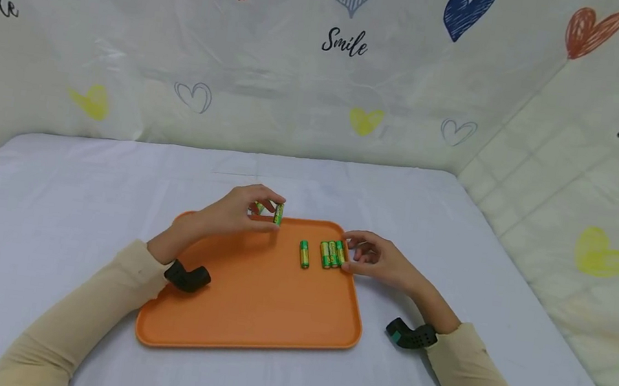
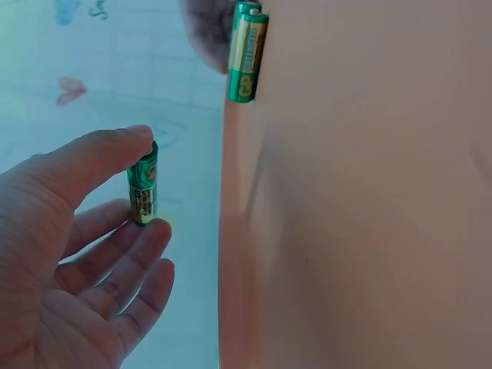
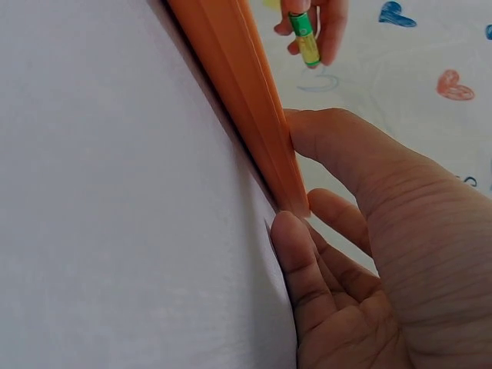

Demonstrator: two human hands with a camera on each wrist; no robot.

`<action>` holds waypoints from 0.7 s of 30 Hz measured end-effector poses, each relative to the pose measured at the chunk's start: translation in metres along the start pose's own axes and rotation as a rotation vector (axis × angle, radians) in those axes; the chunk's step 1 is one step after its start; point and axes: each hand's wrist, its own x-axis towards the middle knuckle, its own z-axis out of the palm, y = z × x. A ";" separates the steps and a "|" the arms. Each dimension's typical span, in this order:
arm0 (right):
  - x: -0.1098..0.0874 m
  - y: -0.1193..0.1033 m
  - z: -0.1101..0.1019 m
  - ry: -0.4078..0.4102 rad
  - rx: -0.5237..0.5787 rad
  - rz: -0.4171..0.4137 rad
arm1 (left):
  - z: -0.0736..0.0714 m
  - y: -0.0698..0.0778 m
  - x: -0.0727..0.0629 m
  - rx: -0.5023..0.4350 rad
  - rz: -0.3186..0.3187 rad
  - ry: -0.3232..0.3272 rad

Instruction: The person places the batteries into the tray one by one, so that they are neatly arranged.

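One GP battery [image 1: 278, 214] is pinched endwise by the left hand [image 1: 237, 209]; likely light, rigid, slick, best held at its ends. Right hand [image 1: 377, 259] half-curls at the orange tray's [image 1: 271, 305] right rim; hold unclear.

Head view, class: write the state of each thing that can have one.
Tray: resting on table
Single battery: on tray, apart
Battery row: on tray, side by side
Held battery: off tray, pinched
Left hand: pinching held battery
Right hand: at tray's right edge, grip unclear
Wrist devices: worn
Sleeves: covering forearms
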 end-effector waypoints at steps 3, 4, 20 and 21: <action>0.000 -0.001 -0.001 0.001 -0.005 -0.004 | 0.003 0.002 0.001 0.011 -0.002 -0.011; 0.000 -0.001 -0.001 0.002 -0.006 -0.002 | 0.005 0.003 0.001 0.012 -0.001 -0.016; -0.001 -0.001 0.000 0.006 0.011 -0.011 | 0.026 0.011 0.001 0.067 0.027 -0.132; -0.001 -0.001 0.000 0.007 0.013 -0.009 | 0.027 0.010 0.001 0.072 0.032 -0.138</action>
